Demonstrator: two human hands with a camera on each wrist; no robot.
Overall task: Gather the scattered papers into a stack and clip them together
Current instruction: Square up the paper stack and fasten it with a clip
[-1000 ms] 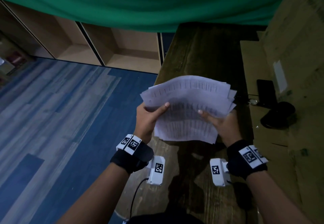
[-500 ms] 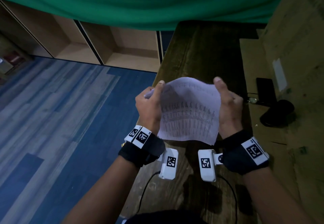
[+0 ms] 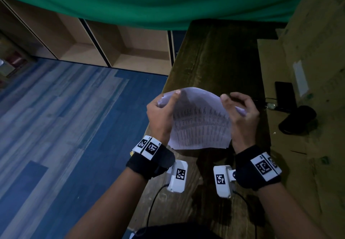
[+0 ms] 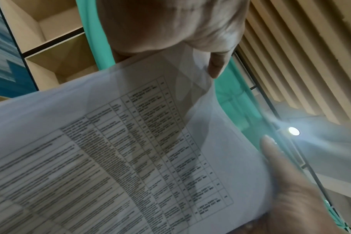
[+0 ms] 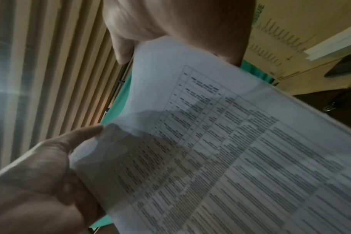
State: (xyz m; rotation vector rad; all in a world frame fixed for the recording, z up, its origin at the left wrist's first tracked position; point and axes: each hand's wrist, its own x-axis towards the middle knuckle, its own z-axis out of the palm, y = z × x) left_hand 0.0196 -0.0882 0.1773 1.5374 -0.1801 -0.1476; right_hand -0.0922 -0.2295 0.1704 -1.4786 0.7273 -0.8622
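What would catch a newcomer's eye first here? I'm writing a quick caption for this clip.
First, the stack of papers, printed with tables, held up above the dark wooden table and bowed between both hands. The left hand grips its left edge and the right hand its right edge. Behind hangs a green cloth, with a blue patterned floor to the left.

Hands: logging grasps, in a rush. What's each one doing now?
Left hand: grips the papers at their left edge.
Right hand: grips their right edge.
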